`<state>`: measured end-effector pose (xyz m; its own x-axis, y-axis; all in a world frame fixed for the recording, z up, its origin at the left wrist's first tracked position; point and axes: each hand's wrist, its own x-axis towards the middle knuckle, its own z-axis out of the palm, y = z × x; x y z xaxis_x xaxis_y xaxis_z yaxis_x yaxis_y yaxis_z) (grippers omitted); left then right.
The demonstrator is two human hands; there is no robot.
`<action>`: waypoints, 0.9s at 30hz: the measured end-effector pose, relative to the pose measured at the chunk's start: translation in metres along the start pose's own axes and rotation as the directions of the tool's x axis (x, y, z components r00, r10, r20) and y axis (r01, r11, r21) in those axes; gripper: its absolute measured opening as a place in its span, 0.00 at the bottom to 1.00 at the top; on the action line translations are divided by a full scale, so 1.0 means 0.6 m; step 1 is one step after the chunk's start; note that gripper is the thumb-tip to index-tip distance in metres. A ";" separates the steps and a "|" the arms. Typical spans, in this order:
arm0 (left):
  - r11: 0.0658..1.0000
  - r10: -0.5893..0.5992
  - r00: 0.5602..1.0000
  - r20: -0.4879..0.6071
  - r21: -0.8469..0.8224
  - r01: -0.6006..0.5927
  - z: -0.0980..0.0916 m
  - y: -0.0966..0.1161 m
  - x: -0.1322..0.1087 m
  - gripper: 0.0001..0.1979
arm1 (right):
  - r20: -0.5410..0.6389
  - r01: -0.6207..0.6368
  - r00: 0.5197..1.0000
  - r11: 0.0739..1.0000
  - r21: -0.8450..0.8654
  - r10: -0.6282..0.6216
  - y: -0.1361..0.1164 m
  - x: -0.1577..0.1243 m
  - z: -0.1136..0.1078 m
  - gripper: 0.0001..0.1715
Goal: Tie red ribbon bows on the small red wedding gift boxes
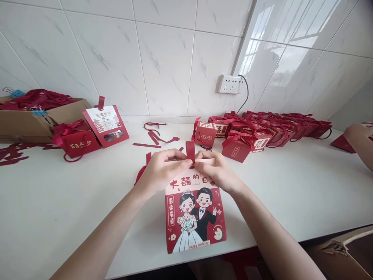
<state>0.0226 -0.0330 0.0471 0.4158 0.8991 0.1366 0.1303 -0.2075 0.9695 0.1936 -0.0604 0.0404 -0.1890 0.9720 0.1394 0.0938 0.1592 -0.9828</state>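
Observation:
A red and white wedding gift box (196, 219), printed with a cartoon bride and groom, stands upright near the table's front edge. A red strap loop (190, 152) sticks up from its top. My left hand (161, 168) pinches the top edge and the base of the loop with thumb and fingers. From the other side my right hand (218, 170) grips the same edge, its thumb close to the left one. Behind my left wrist, a red ribbon (140, 175) shows in part. The box's back is hidden.
Many finished red boxes with bows (239, 144) stand along the wall at right. On the left are a carton of red ribbons (26, 120), a small red box (80, 143) and a white-topped one (106, 124). Loose straps (147, 145) lie behind. Another person's hand (359, 138) appears far right.

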 end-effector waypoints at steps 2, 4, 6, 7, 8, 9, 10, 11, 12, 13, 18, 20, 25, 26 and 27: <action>1.000 0.011 1.000 -0.008 0.006 -0.011 0.000 0.000 0.000 0.12 | 0.002 0.002 1.000 1.000 0.010 -0.002 -0.001 0.000 0.000 0.10; 1.000 0.016 1.000 -0.013 0.009 -0.016 0.000 0.001 -0.001 0.11 | 0.004 0.002 1.000 1.000 0.017 -0.003 -0.002 0.000 0.001 0.09; 1.000 0.020 1.000 -0.008 0.006 -0.020 0.000 0.002 -0.001 0.11 | 0.008 0.001 1.000 1.000 0.020 -0.001 -0.003 0.000 0.002 0.09; 1.000 0.021 1.000 -0.005 0.004 -0.021 0.000 0.003 -0.001 0.11 | 0.011 0.000 1.000 1.000 0.020 0.000 -0.003 0.000 0.002 0.09; 1.000 0.019 1.000 -0.003 0.000 -0.019 0.000 0.004 -0.002 0.11 | 0.013 0.000 1.000 1.000 0.020 -0.001 -0.003 0.000 0.002 0.09; 1.000 0.014 1.000 -0.002 -0.006 -0.014 0.001 0.004 -0.002 0.11 | 0.014 0.000 1.000 1.000 0.019 -0.001 -0.002 0.000 0.002 0.09; 1.000 0.009 1.000 -0.003 -0.011 -0.009 0.001 0.005 -0.002 0.11 | 0.014 0.001 1.000 1.000 0.017 -0.001 -0.002 0.000 0.002 0.09; 1.000 0.005 1.000 -0.003 -0.014 -0.005 0.001 0.006 -0.002 0.11 | 0.013 0.002 1.000 1.000 0.014 -0.003 -0.002 0.000 0.002 0.08; 1.000 0.004 1.000 -0.004 -0.015 -0.004 0.001 0.006 -0.002 0.12 | 0.012 0.003 1.000 1.000 0.009 -0.003 -0.001 0.000 0.002 0.08; 1.000 0.005 1.000 -0.006 -0.014 -0.005 0.001 0.006 -0.002 0.12 | 0.011 0.003 1.000 1.000 0.005 -0.003 -0.001 0.000 0.001 0.08; 1.000 0.009 1.000 -0.023 -0.011 -0.009 0.001 0.004 -0.001 0.13 | 0.003 0.004 1.000 1.000 -0.005 -0.004 0.000 0.000 0.001 0.09; 1.000 0.003 0.999 -0.033 -0.012 -0.004 0.002 0.004 -0.001 0.13 | -0.001 0.004 1.000 1.000 -0.011 -0.004 0.000 0.000 0.001 0.09; 1.000 -0.010 0.999 -0.039 -0.025 0.009 0.004 0.004 -0.001 0.14 | 0.000 0.001 1.000 1.000 -0.018 -0.001 0.001 -0.001 0.000 0.09; 1.000 -0.009 0.999 -0.033 -0.025 0.009 0.003 0.004 -0.001 0.14 | 0.001 0.004 1.000 1.000 -0.017 -0.003 0.001 -0.001 0.000 0.09; 1.000 -0.012 1.000 -0.021 -0.023 0.011 0.002 0.005 -0.001 0.14 | 0.002 0.006 1.000 1.000 -0.015 -0.006 0.000 -0.001 0.000 0.10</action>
<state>0.0238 -0.0345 0.0495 0.3953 0.9093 0.1296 0.1143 -0.1887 0.9754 0.1937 -0.0611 0.0401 -0.1915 0.9708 0.1447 0.1072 0.1672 -0.9801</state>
